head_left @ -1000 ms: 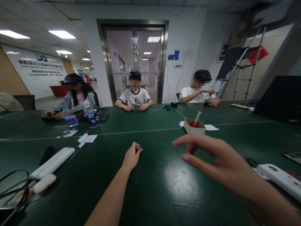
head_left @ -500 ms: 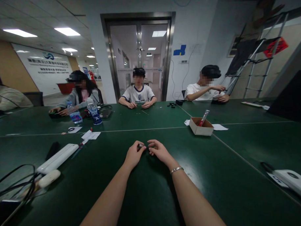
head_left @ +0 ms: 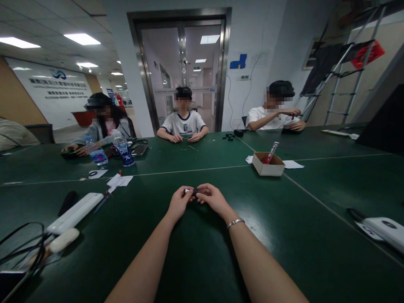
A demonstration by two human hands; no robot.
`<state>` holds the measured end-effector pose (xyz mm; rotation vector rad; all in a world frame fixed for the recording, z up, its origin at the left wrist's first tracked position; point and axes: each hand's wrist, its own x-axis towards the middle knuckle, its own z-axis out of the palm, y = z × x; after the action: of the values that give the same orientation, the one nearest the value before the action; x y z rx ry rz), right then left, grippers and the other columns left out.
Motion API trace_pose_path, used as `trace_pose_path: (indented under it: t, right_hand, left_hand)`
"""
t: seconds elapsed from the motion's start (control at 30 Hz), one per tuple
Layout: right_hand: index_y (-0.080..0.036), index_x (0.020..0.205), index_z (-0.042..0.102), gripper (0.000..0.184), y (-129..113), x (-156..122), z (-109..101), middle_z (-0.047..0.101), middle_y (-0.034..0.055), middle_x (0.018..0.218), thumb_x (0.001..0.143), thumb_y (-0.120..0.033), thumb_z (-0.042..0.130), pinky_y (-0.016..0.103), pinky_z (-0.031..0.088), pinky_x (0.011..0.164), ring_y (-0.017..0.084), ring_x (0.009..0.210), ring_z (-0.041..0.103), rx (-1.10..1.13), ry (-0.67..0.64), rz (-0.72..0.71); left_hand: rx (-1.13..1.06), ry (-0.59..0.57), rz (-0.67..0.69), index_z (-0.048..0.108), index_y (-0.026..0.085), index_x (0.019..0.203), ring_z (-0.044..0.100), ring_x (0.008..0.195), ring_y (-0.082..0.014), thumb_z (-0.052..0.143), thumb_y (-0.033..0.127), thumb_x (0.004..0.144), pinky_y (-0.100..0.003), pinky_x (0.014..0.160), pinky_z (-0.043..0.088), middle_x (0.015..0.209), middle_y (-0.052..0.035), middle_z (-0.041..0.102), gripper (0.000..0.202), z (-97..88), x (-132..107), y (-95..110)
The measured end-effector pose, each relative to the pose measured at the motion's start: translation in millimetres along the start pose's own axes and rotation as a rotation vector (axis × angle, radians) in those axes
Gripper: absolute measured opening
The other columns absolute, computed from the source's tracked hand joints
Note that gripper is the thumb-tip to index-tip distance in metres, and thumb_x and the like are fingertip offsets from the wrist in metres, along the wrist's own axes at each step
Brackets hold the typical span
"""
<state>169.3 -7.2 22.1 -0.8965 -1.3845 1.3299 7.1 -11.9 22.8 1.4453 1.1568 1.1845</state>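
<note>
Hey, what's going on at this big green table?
The person's left hand pinches something tiny and shiny, just above the table. The right hand is close beside it, fingers curled in. What they're handling is too small to make out. Ahead, to the right, sits an open box.

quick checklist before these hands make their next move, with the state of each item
1. Small object held in the left hand: ok.
2. Right hand close to it: ok.
3. Right hand's firm grip on it: cannot tell, detail too small.
4. Cardboard box apart from both hands: ok.
5. Red-and-silver item upright in the box: not ok, tilted.
</note>
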Motion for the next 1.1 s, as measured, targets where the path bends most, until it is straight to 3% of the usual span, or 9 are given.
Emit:
trace_pose_path:
  t: [0.27, 0.63, 1.1]
  right_hand:
    - [-0.015, 0.089, 0.059, 0.036, 2, 2, -2, 0.062, 0.0002, 0.068, 0.064, -0.034, 0.077, 0.025, 0.049, 0.055, 0.013, 0.060, 0.061, 0.011, 0.020, -0.008]
    - [-0.016, 0.090, 0.058, 0.038, 3, 1, -3, 0.062, 0.0008, 0.069, 0.065, -0.037, 0.077, 0.025, 0.049, 0.054, 0.014, 0.060, 0.061, 0.013, 0.034, -0.006]
    - [-0.013, 0.090, 0.061, 0.041, 4, 1, -6, 0.064, 0.0025, 0.067, 0.067, -0.044, 0.076, 0.024, 0.050, 0.056, 0.014, 0.060, 0.062, 0.041, 0.064, 0.017]
  left_hand:
    - [0.145, 0.020, 0.084, 0.064, 0.017, 0.100, 0.057, 0.072, -0.0117, 0.051, 0.037, 0.083, -0.028, 0.071, 0.051, 0.101, -0.0072, 0.057, 0.029, -0.4, 0, -6]
    - [0.004, -0.018, 0.056, 0.061, 0.017, 0.103, 0.061, 0.084, -0.0155, 0.059, 0.033, 0.079, -0.033, 0.080, 0.051, 0.103, -0.0075, 0.062, 0.028, -8.3, 1, -9]
    - [0.006, -0.004, -0.007, 0.061, 0.013, 0.085, 0.056, 0.067, -0.0128, 0.062, 0.046, 0.074, -0.028, 0.065, 0.047, 0.076, -0.0040, 0.062, 0.035, -4.1, -4, 5]
